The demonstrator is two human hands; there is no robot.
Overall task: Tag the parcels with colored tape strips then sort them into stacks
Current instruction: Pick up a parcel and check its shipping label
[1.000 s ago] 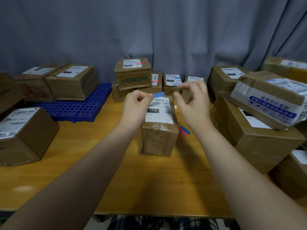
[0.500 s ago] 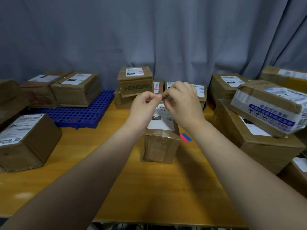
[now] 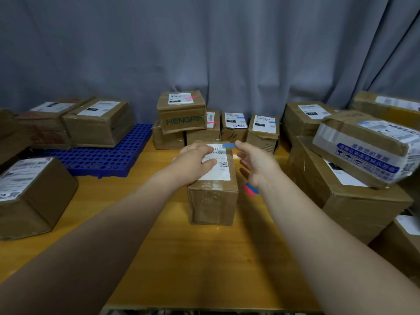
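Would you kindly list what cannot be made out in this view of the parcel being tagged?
Head view:
- Parcel label: left hand covers its left part.
- Blue strip: right hand fingertip hides its right end, so whether it is stuck down is unclear.
- Spare strips: partly behind the right wrist.
- Far labels: print too small.
- Right-side boxes: cut off by the edge.

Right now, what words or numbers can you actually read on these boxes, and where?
"HENGPI": green print on the front of the stacked box.
"2-C07": white label on the centre parcel, beside the left hand.
All other labels, and the blue print on the right parcel: too blurred to read.
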